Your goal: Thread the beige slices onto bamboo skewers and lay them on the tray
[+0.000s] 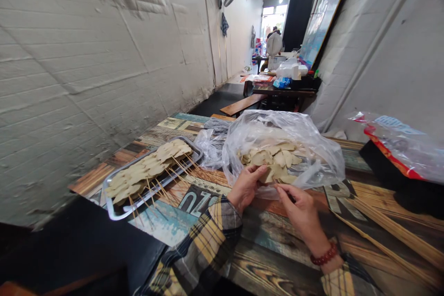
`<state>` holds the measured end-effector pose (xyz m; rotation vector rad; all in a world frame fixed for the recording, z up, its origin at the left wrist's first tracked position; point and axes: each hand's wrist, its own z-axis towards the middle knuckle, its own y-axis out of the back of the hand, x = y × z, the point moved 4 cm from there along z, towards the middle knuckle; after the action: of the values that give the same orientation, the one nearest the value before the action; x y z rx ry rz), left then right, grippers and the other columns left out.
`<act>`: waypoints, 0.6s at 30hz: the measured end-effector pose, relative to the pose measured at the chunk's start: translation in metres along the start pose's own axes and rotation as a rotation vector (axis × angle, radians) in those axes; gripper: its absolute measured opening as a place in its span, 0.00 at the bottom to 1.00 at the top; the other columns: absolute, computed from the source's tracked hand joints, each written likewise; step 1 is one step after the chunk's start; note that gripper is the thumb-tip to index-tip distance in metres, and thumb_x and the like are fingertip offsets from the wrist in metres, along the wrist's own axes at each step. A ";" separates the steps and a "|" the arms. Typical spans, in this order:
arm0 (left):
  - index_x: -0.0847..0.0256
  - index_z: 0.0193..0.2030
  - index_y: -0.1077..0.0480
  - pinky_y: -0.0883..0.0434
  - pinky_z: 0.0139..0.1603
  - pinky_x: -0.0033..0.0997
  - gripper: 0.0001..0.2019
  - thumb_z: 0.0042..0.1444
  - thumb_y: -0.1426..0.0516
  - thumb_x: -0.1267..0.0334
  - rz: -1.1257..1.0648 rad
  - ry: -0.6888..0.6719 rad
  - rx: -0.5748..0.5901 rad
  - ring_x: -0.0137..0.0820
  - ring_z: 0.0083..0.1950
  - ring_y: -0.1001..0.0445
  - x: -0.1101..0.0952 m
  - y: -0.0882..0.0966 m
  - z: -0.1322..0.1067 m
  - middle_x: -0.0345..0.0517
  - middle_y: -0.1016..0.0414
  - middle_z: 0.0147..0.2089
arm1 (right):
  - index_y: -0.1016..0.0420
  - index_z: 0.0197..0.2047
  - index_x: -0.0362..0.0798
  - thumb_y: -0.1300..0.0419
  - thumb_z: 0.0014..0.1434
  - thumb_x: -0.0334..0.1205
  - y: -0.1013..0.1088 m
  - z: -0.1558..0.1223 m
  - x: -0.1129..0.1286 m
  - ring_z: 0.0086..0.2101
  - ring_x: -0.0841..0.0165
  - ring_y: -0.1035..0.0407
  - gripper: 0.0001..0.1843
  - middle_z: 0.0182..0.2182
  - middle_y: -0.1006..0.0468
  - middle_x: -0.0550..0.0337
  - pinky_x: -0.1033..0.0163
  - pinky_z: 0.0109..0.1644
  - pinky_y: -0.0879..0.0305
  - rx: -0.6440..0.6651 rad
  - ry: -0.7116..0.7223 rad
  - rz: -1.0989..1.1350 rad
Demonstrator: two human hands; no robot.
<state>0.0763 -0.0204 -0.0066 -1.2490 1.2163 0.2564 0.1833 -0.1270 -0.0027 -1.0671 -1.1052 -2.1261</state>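
At the mouth of a clear plastic bag [321, 159], my left hand [245, 187] pinches a thin beige slice [267, 176] between thumb and fingers. Close to its right, my right hand [301, 210] has thumb and forefinger closed on a thin bamboo skewer [275, 181], mostly hidden by the fingers; its tip meets the slice. More flat beige slices [282, 157] lie loose in the bag. Left of my hands, a metal tray [111, 208] holds a layered pile of skewered slices [149, 171], their stick ends poking out over the tray's near edge.
Bare bamboo skewers [391, 226] lie on the patterned wooden table [274, 236] at right. Behind them stands a black box with plastic packaging [398, 148]. A crumpled plastic bag [210, 148] sits between tray and open bag. Farther back are a bench [243, 104] and a cluttered table [284, 90].
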 end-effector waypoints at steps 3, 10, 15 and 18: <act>0.65 0.33 0.25 0.33 0.32 0.25 0.20 0.37 0.30 0.52 -0.085 -0.052 -0.044 0.26 0.30 0.28 -0.008 0.006 0.005 0.44 0.24 0.30 | 0.19 0.38 0.50 0.45 0.61 0.49 -0.002 -0.001 -0.001 0.37 0.60 0.23 0.17 0.37 0.17 0.54 0.58 0.42 0.28 0.012 0.010 -0.017; 0.65 0.29 0.26 0.33 0.32 0.25 0.20 0.34 0.29 0.53 -0.043 -0.109 -0.110 0.24 0.28 0.31 -0.017 0.020 0.012 0.40 0.27 0.28 | 0.19 0.38 0.51 0.46 0.62 0.48 -0.009 -0.005 -0.005 0.38 0.61 0.23 0.16 0.38 0.17 0.55 0.56 0.45 0.28 0.047 0.100 -0.087; 0.65 0.26 0.27 0.35 0.30 0.24 0.19 0.33 0.29 0.53 0.028 -0.124 -0.147 0.22 0.26 0.35 -0.019 0.023 0.012 0.37 0.32 0.24 | 0.19 0.38 0.51 0.47 0.63 0.46 -0.010 -0.006 -0.004 0.38 0.61 0.23 0.15 0.38 0.17 0.55 0.57 0.43 0.28 0.075 0.130 -0.105; 0.66 0.26 0.27 0.35 0.29 0.24 0.19 0.33 0.29 0.54 0.044 -0.112 -0.153 0.23 0.27 0.35 -0.019 0.024 0.012 0.38 0.32 0.25 | 0.19 0.38 0.51 0.47 0.63 0.46 -0.009 -0.006 -0.002 0.38 0.61 0.23 0.15 0.38 0.17 0.55 0.58 0.43 0.28 0.077 0.131 -0.108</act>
<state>0.0580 0.0068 -0.0069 -1.3219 1.1455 0.4531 0.1752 -0.1269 -0.0109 -0.8378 -1.1951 -2.1836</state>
